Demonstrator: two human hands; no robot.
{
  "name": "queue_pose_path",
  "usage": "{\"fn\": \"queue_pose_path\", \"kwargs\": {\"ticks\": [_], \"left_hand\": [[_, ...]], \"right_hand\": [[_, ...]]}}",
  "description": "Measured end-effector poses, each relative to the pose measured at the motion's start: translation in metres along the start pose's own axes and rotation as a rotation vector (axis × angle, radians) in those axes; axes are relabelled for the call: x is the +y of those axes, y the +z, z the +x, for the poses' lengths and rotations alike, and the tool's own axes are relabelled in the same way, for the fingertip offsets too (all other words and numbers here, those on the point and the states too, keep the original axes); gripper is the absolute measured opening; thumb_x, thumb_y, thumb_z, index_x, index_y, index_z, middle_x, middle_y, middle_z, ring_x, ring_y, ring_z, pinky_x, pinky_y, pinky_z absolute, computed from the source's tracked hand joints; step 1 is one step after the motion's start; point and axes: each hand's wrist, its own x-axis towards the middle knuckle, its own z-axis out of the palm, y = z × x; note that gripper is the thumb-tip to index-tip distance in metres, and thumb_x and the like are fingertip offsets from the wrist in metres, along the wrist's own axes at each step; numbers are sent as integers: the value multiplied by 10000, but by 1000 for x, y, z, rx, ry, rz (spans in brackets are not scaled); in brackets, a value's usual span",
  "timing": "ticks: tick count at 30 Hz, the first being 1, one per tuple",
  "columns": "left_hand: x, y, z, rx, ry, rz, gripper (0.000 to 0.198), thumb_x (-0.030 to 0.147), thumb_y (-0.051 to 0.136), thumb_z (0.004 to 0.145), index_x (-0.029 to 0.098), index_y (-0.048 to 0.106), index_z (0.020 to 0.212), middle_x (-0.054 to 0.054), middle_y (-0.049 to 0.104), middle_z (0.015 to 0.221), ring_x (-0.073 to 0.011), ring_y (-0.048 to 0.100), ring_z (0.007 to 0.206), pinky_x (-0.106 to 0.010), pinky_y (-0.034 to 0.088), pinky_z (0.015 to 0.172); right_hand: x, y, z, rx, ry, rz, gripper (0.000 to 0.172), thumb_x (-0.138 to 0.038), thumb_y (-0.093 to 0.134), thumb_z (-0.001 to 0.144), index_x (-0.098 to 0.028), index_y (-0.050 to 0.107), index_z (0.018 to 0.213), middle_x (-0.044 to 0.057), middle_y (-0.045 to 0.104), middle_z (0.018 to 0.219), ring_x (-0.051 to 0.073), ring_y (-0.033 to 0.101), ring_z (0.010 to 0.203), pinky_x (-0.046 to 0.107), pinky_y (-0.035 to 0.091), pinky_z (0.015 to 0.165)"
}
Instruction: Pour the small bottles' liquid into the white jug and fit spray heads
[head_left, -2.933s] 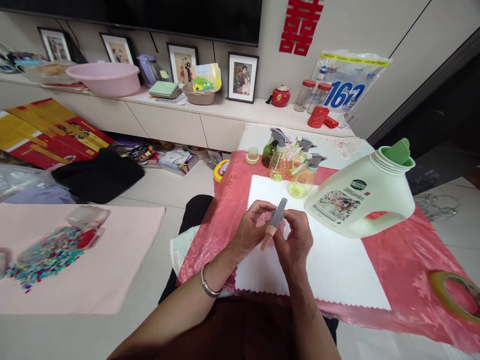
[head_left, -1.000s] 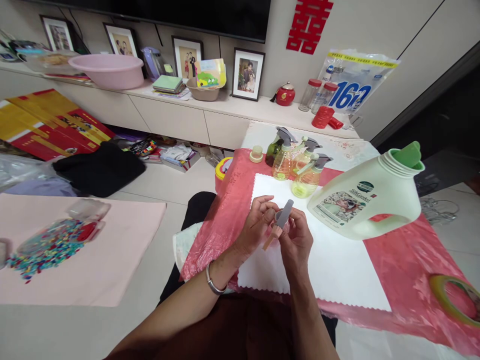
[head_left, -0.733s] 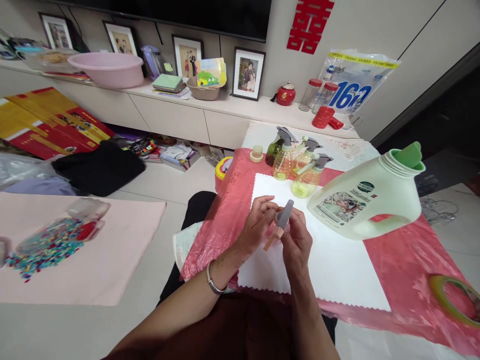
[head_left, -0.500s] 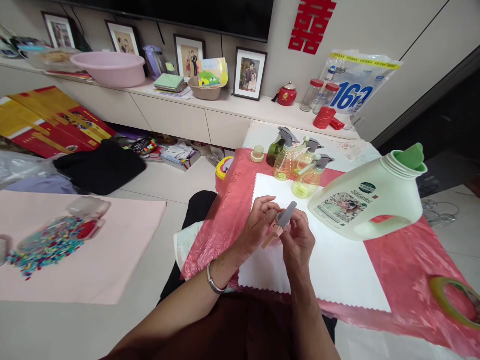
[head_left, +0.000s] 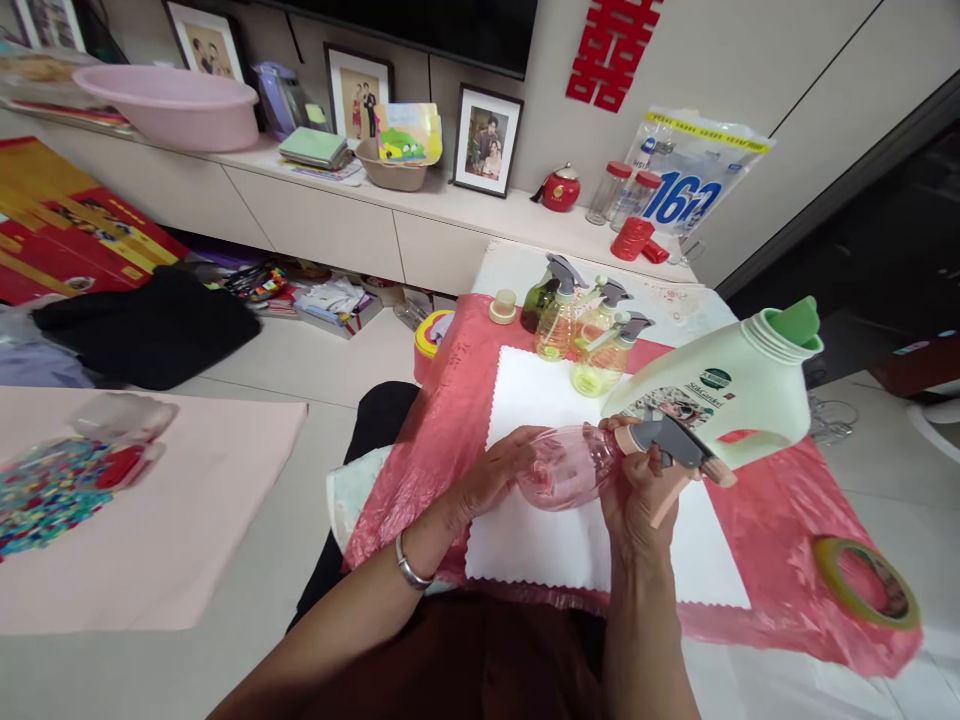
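A clear pink spray bottle (head_left: 566,468) lies sideways in the air between my hands, over the white sheet (head_left: 525,545). My left hand (head_left: 504,468) is closed round its base end. My right hand (head_left: 637,490) grips it at the neck, just below the grey and peach spray head (head_left: 671,442), which points right. Behind it, several other spray bottles (head_left: 600,365) stand together, with a pale cap (head_left: 503,306) to their left. Close beyond my right hand is a large pale green jug (head_left: 757,385) with a green piece in its mouth.
Red plastic film (head_left: 420,440) covers the table, and a roll of tape (head_left: 832,580) lies at its right. On the left, a pink board (head_left: 187,500) bears small coloured pieces. A cabinet (head_left: 330,215) with a pink basin (head_left: 172,105) runs along the wall.
The spray bottle has turned from upright, its head facing me, to lying sideways with its head to the right. My right hand has shifted right, and the view has turned slightly.
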Motion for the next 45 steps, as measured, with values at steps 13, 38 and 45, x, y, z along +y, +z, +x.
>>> {"fn": "queue_pose_path", "kwargs": {"ticks": [13,38,45], "left_hand": [[3,6,-4,-53,-10,-138,726,480,912,639,213,629,1251,-124,670,1283,-269,650,1147,-379,494,965],[9,15,2,-274,-10,-198,721,538,773,799,160,585,1384,-192,636,1391,-329,613,1268,-432,452,1077],[-3,-3,3,-157,-107,-261,780,710,710,761,222,608,1361,-145,597,1437,-288,627,1200,-425,499,992]], "right_hand": [[1,6,3,71,-37,-9,561,-352,885,676,-289,622,1168,44,549,1033,169,568,970,323,543,857],[-11,-4,-37,-156,348,-298,941,-373,923,713,-260,392,1481,123,500,1419,292,547,1275,445,539,1043],[-18,-12,-40,-69,177,-309,827,-356,909,724,-234,457,1405,116,551,1341,278,570,1229,438,518,1056]]}}
